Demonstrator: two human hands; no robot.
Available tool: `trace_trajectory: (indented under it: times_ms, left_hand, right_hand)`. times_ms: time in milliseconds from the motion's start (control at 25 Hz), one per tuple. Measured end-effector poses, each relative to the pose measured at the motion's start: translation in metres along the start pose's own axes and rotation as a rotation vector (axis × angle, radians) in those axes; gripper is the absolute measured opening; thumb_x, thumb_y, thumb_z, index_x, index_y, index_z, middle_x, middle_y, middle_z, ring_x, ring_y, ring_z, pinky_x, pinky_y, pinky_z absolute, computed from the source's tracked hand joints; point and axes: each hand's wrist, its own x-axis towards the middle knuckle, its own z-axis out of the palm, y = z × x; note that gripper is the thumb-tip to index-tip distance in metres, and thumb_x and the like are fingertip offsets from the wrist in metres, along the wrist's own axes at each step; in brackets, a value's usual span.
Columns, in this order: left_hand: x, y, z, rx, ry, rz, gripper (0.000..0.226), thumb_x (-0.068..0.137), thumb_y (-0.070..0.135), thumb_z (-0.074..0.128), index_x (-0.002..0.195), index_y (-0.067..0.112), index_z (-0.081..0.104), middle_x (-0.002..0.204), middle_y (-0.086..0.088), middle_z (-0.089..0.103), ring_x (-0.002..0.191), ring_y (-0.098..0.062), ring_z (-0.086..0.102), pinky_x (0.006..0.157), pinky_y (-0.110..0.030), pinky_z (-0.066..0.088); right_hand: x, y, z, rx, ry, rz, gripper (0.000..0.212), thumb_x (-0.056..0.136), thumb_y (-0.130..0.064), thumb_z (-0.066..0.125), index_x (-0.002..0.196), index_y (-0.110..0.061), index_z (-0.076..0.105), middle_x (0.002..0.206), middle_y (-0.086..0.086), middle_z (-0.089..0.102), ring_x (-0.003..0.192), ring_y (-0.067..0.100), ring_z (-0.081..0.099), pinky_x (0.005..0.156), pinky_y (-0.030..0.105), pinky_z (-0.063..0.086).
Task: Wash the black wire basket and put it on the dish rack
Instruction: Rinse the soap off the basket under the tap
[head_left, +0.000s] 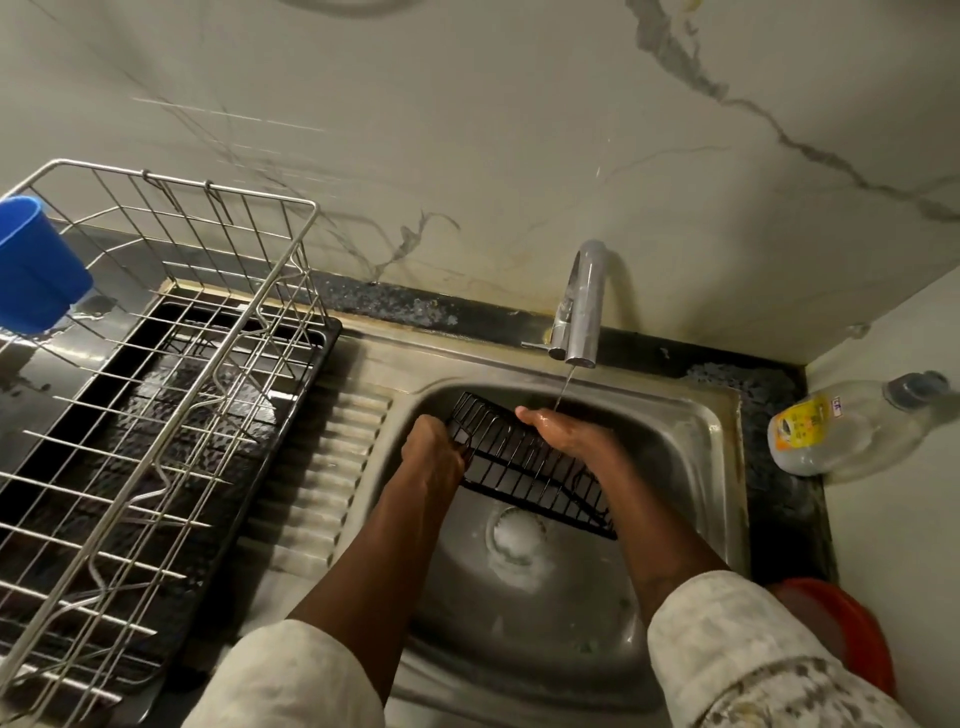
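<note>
Black wire basket (524, 462): tilted inside sink (691, 431), below running tap (582, 306). We note left hand (431, 452) gripping its left end; right hand (566, 431) flat on wires, fingers straight. Dish rack (156, 364) left of sink; blue cup (36, 265) at rack's edge. Bottle (841, 426) right.

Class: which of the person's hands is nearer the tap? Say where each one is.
Right. The right hand lies on the black wire basket, its fingers just below the tap, in its stream. The left hand grips the basket's left end, farther from the tap.
</note>
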Motion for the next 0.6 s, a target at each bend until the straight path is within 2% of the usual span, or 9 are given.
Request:
trace_trajectory:
  times_ms: [40, 80, 120, 200, 280, 360, 480, 560, 600]
  left_hand:
    - [0.000, -0.003, 0.001, 0.163, 0.064, 0.006, 0.049, 0.087, 0.006, 0.037, 0.130, 0.006, 0.060, 0.090, -0.008, 0.066, 0.072, -0.023, 0.065, 0.045, -0.030, 0.054]
    - [0.009, -0.005, -0.002, 0.352, 0.089, 0.069, 0.048, 0.086, 0.008, 0.033, 0.122, 0.009, 0.065, 0.079, -0.005, 0.062, 0.060, -0.020, 0.058, 0.041, -0.025, 0.049]
    - [0.012, -0.007, -0.004, 0.446, 0.093, 0.098, 0.041, 0.085, 0.010, 0.033, 0.107, 0.010, 0.068, 0.074, -0.005, 0.058, 0.055, -0.019, 0.053, 0.042, -0.023, 0.046]
    - [0.001, -0.010, -0.008, 0.621, 0.106, 0.155, 0.028, 0.088, 0.018, 0.037, 0.088, 0.009, 0.064, 0.072, -0.008, 0.053, 0.055, -0.020, 0.048, 0.048, -0.026, 0.043]
    - [0.000, -0.011, -0.013, 0.685, 0.113, 0.180, 0.032, 0.091, 0.026, 0.039, 0.094, 0.006, 0.064, 0.075, -0.008, 0.053, 0.062, -0.020, 0.049, 0.054, -0.030, 0.044]
    - [0.004, -0.014, -0.016, 0.678, 0.111, 0.196, 0.034, 0.092, 0.027, 0.040, 0.101, 0.005, 0.064, 0.082, -0.010, 0.056, 0.070, -0.021, 0.051, 0.060, -0.034, 0.046]
    - [0.004, -0.015, -0.013, 0.701, 0.099, 0.218, 0.031, 0.092, 0.025, 0.044, 0.103, 0.003, 0.063, 0.086, -0.012, 0.057, 0.072, -0.022, 0.052, 0.061, -0.034, 0.046]
    - [0.006, -0.016, -0.008, 0.706, 0.103, 0.228, 0.031, 0.092, 0.024, 0.046, 0.104, 0.002, 0.064, 0.085, -0.012, 0.057, 0.069, -0.022, 0.051, 0.057, -0.033, 0.045]
    - [0.004, -0.016, -0.006, 0.705, 0.092, 0.227, 0.031, 0.092, 0.023, 0.046, 0.105, 0.002, 0.064, 0.084, -0.012, 0.057, 0.069, -0.022, 0.051, 0.056, -0.032, 0.045]
  right_hand:
    - [-0.004, 0.003, 0.002, 0.020, -0.013, 0.019, 0.075, 0.099, -0.067, 0.029, 0.159, -0.023, 0.022, 0.166, 0.014, 0.014, 0.151, 0.036, 0.017, 0.120, 0.053, 0.014]
    - [-0.005, 0.002, 0.005, 0.040, -0.006, 0.013, 0.074, 0.100, -0.066, 0.028, 0.159, -0.023, 0.019, 0.167, 0.013, 0.010, 0.152, 0.036, 0.014, 0.121, 0.053, 0.013]
    - [-0.008, -0.003, 0.009, 0.054, 0.020, -0.020, 0.074, 0.101, -0.066, 0.026, 0.160, -0.023, 0.016, 0.167, 0.012, 0.006, 0.153, 0.035, 0.010, 0.121, 0.053, 0.011]
    - [-0.006, -0.014, 0.025, 0.064, 0.077, -0.135, 0.075, 0.100, -0.069, 0.022, 0.161, -0.027, 0.008, 0.168, 0.007, -0.004, 0.154, 0.032, 0.000, 0.123, 0.056, 0.003]
    - [-0.002, -0.017, 0.040, 0.003, 0.131, -0.228, 0.075, 0.096, -0.075, 0.013, 0.159, -0.036, 0.002, 0.168, 0.002, -0.010, 0.154, 0.028, -0.010, 0.121, 0.059, -0.008]
    - [0.003, -0.001, 0.046, -0.076, 0.184, -0.286, 0.072, 0.091, -0.080, 0.007, 0.156, -0.048, 0.002, 0.168, -0.003, -0.008, 0.154, 0.024, -0.011, 0.117, 0.061, -0.014]
    - [0.010, 0.024, 0.039, -0.056, 0.287, -0.285, 0.065, 0.092, -0.080, 0.009, 0.152, -0.056, 0.017, 0.167, -0.011, 0.011, 0.154, 0.024, 0.004, 0.116, 0.064, -0.007]
    - [0.011, 0.025, 0.037, 0.032, 0.326, -0.248, 0.060, 0.096, -0.075, 0.017, 0.147, -0.050, 0.035, 0.159, -0.005, 0.035, 0.147, 0.028, 0.028, 0.118, 0.061, 0.008]
    - [0.011, 0.025, 0.037, 0.111, 0.354, -0.258, 0.055, 0.098, -0.071, 0.024, 0.141, -0.045, 0.045, 0.149, -0.002, 0.049, 0.137, 0.028, 0.044, 0.117, 0.056, 0.022]
